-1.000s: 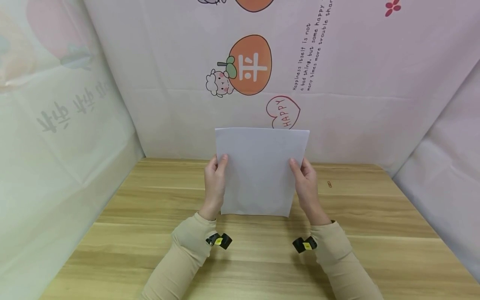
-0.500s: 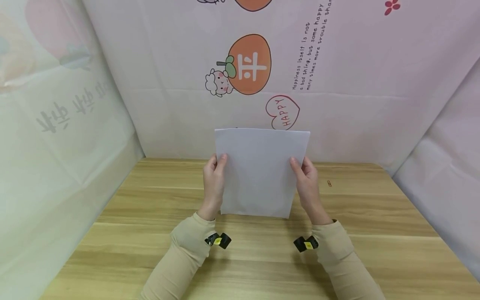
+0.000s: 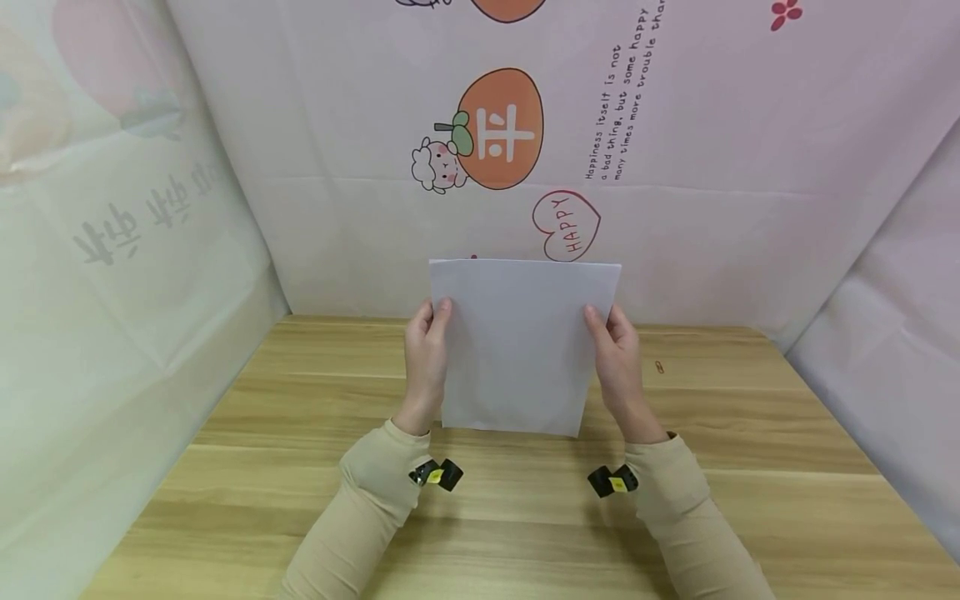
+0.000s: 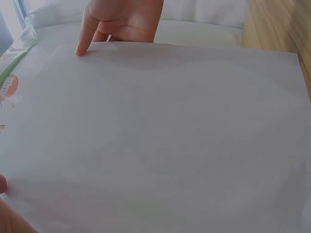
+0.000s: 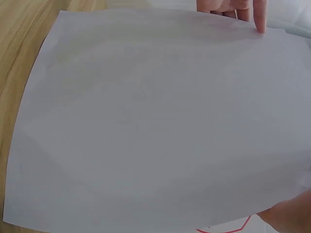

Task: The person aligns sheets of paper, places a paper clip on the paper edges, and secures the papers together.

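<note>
A blank white sheet of paper (image 3: pixel 521 350) stands nearly upright in the middle of the head view, its lower edge close over the table. My left hand (image 3: pixel 426 354) grips its left edge, thumb on the near face and fingers behind. On the opposite edge my right hand (image 3: pixel 618 360) pinches the paper the same way. Both wrist views are mostly filled by the paper's plain face. In the left wrist view the right hand (image 4: pixel 127 19) shows at the far edge; the right wrist view shows the left hand (image 5: pixel 238 10) there. The fingers behind the paper are hidden.
A small paper clip (image 3: pixel 659 367) lies on the wooden table (image 3: pixel 517 517) to the right of the right hand. White printed cloth (image 3: pixel 720 250) hangs behind the table, with more cloth along both sides. Each sleeve cuff carries a small black wrist camera (image 3: pixel 451 475).
Both hands have slid slightly up along the paper's edges and a little apart. The paper's top edge has dipped very slightly; the paper clip lies where it was.
</note>
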Demonstrator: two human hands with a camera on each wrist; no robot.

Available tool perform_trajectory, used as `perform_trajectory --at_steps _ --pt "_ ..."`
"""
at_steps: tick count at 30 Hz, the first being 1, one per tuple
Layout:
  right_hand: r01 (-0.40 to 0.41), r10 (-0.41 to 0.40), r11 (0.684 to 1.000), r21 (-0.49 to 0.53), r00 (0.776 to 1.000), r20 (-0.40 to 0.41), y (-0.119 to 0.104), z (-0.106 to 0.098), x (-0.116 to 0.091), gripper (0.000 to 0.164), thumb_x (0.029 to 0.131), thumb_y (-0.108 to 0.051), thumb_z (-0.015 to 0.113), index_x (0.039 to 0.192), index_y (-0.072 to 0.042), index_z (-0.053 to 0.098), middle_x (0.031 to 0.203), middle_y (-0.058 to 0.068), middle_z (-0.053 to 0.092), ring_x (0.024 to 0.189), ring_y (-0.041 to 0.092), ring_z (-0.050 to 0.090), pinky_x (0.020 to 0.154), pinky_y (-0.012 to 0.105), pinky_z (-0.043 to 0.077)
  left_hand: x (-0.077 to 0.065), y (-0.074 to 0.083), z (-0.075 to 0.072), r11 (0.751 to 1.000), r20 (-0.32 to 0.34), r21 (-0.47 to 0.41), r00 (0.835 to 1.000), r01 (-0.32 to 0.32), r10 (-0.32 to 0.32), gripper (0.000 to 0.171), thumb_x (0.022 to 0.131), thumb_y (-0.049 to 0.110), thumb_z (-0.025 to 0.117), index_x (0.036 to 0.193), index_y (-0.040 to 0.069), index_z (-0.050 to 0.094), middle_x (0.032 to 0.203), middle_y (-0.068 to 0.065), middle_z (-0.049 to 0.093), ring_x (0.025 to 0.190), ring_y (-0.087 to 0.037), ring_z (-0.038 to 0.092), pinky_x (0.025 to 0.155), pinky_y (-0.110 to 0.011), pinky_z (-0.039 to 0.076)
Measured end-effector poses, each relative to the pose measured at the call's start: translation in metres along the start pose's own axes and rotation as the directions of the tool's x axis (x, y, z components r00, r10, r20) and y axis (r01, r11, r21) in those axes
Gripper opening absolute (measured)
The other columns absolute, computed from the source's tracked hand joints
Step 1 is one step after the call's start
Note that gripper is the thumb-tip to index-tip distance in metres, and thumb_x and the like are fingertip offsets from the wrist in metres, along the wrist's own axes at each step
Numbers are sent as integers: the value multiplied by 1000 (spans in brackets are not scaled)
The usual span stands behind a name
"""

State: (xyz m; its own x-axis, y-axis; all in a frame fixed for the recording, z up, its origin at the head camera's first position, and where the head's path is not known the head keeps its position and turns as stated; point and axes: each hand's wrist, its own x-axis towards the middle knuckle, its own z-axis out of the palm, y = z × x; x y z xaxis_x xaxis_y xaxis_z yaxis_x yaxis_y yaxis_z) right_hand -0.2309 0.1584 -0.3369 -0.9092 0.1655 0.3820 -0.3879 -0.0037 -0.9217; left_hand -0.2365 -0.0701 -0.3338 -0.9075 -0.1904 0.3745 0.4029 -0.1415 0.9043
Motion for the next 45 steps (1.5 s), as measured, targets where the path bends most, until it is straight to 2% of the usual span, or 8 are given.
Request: perform_trajectory --at_steps 4,7,13,18,28,35,40,45 --pt "12 -12 1000 -11 1000 1 0 -1 0 42 100 -31 47 132 -4 50 115 -3 58 106 12 54 88 24 42 1 0 1 1000 -10 -4 1000 -9 9 31 99 26 48 96 -3 59 90 -3 57 88 -13 50 85 -30 38" --pt "14 -14 1000 -26 1000 -4 0 -1 0 43 100 -34 46 132 -6 51 117 -2 58 107 11 54 89 24 42 1 1 1 1000 -17 -4 1000 -4 4 31 100 25 47 99 -3 61 95 -4 60 91 -13 52 86 -30 39" --pt "10 -11 999 -38 1000 -8 0 -1 1 44 99 -37 46 131 -7 53 116 -2 59 106 11 55 89 24 43 1 1 1 1000 -21 0 1000 2 -2 34 100 25 47 109 -4 62 109 -14 64 99 -16 55 91 -33 39" --pt "-3 3 999 -42 1000 -15 -2 -1 2 45 99 -38 46 129 -5 53 111 -4 59 102 12 55 88 24 43 2 0 0 1000 -18 -3 1000 7 -7 35 100 26 47 111 -4 63 112 -15 64 100 -16 56 93 -34 39" --pt "-20 19 999 -46 1000 -16 -3 -2 4 48 98 -41 46 131 -7 53 111 -2 60 100 11 58 85 24 45 6 2 0 1000 24 -17 999 -22 23 36 99 25 48 110 -5 63 107 -15 64 96 -14 56 93 -33 39" --pt "-36 36 998 -45 999 -9 -7 -2 3 48 99 -40 46 134 -7 51 113 -4 59 103 12 56 89 28 43 8 4 -2 1000 29 -6 1000 -6 6 34 99 25 49 107 -5 64 98 -10 65 91 -14 58 90 -31 40" --pt "-53 52 999 2 998 22 -11 -1 2 51 99 -39 45 137 -6 47 118 -2 56 107 13 53 92 32 41 8 5 -1 1000 34 -30 999 3 -2 34 99 24 49 109 -6 64 98 -9 65 91 -14 58 90 -32 41" --pt "-48 47 998 30 998 34 -12 -2 2 51 98 -39 46 137 -5 47 116 -2 56 105 13 54 89 29 45 7 6 -1 999 46 -52 999 -5 8 35 98 26 49 109 -4 64 95 -5 64 90 -15 58 89 -32 41"
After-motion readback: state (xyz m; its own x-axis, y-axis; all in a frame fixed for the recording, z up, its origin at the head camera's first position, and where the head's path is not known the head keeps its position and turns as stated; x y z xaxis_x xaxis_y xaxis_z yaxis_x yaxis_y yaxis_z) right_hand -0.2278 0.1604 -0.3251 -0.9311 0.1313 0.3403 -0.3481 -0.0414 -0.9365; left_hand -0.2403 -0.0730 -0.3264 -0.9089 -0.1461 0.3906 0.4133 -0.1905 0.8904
